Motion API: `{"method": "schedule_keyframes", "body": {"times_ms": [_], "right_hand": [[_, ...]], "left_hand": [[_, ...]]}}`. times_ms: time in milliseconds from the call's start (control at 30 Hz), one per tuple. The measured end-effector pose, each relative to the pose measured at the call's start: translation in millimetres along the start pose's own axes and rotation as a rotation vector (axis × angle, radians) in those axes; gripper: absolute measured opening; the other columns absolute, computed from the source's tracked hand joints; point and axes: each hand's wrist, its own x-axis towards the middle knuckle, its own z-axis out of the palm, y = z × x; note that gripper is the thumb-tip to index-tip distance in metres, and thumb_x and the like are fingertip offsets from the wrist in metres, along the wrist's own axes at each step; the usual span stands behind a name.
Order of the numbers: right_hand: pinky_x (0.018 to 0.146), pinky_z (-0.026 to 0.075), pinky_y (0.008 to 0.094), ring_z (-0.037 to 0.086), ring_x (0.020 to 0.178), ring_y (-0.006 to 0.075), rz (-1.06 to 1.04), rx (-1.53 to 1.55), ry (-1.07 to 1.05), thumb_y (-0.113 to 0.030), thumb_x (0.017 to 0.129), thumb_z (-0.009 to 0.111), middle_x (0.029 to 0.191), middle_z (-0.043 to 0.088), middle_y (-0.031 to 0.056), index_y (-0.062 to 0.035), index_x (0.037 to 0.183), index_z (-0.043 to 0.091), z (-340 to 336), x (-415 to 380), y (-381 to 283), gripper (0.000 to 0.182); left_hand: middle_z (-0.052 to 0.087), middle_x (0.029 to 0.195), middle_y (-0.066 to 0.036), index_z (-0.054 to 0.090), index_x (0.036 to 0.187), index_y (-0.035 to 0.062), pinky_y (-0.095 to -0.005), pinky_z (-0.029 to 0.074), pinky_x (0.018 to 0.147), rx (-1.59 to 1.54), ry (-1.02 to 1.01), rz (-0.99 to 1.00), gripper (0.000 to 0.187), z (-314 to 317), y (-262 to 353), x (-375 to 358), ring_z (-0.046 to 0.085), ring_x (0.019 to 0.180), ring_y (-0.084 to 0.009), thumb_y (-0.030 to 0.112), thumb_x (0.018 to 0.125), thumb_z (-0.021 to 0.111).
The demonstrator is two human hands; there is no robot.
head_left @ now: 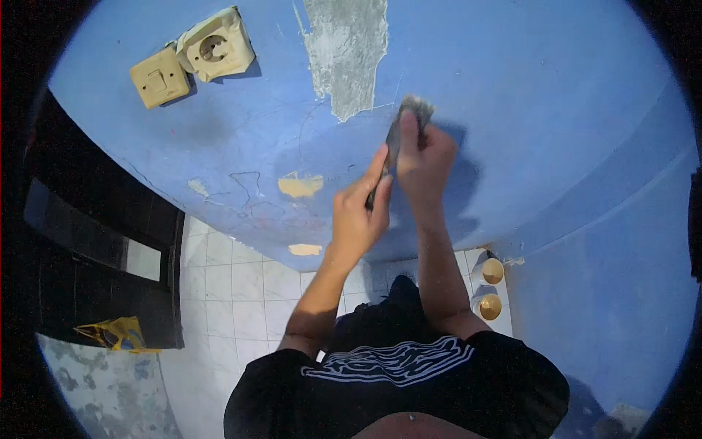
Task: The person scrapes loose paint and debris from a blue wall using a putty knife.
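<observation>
A flat-bladed scraper (406, 117) is pressed against the blue painted wall (512, 88), its blade just right of a grey patch of bare plaster (346, 55). My right hand (424, 157) grips the scraper near the blade, one finger stretched along it. My left hand (360, 212) holds the lower end of the handle. Both arms reach up and forward from my black printed shirt.
A cream light switch (159, 77) and a loose wall socket (214, 48) sit at the upper left. Small chipped patches (300, 186) mark the wall lower down. A dark cabinet (95, 249), a yellow object (117, 333), white floor tiles (234, 293) and two round containers (490, 289) lie below.
</observation>
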Motion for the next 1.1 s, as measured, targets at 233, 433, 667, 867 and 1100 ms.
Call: {"method": "schedule_keyframes", "body": {"times_ms": [233,433,667,867,1100], "right_hand": [[0.041,0.034,0.0259,0.042,0.044,0.0055,-0.03,0.194,0.152,-0.025,0.095,0.06,0.047,0.047,-0.0015,-0.0019,0.052,0.049,26,50,3,0.05],[0.039,0.027,0.0352,0.034,0.038,0.0095,-0.129,0.095,0.246,-0.019,0.093,0.056,0.04,0.037,0.0029,0.0002,0.05,0.044,36,55,-9,0.049],[0.04,0.027,0.0395,0.038,0.035,0.0192,-0.131,0.141,0.264,-0.014,0.095,0.054,0.042,0.041,0.013,0.002,0.052,0.045,58,47,-9,0.047],[0.043,0.029,0.0399,0.038,0.039,0.0246,-0.204,0.098,0.23,-0.015,0.098,0.053,0.047,0.047,0.0146,0.0034,0.059,0.051,92,15,-9,0.043],[0.044,0.033,0.0338,0.047,0.044,0.0133,0.1,0.302,0.037,-0.024,0.098,0.057,0.051,0.054,0.0065,-0.0015,0.061,0.057,54,7,-1,0.044]], "left_hand": [[0.057,0.063,-0.017,0.058,0.134,0.0107,-0.0324,0.043,0.05,0.198,0.013,0.177,0.038,-23,18,58,0.052,0.047,-0.0181,0.016,0.096,0.057],[0.065,0.071,-0.02,0.058,0.133,0.0095,-0.0323,0.045,0.052,0.183,-0.14,0.016,0.036,-39,29,67,0.054,0.047,-0.0205,0.016,0.097,0.055],[0.063,0.071,-0.024,0.058,0.133,0.0084,-0.0396,0.049,0.055,0.108,-0.137,0.09,0.038,-58,12,74,0.062,0.057,-0.0397,0.014,0.095,0.057],[0.065,0.073,-0.022,0.061,0.13,0.0079,-0.0322,0.047,0.052,0.157,-0.052,-0.075,0.038,-73,-8,46,0.056,0.046,-0.02,0.011,0.093,0.061],[0.063,0.066,-0.01,0.056,0.133,0.0034,-0.0259,0.04,0.046,-0.109,-0.068,-0.162,0.039,-47,-14,17,0.048,0.048,-0.0083,0.014,0.096,0.059]]}}
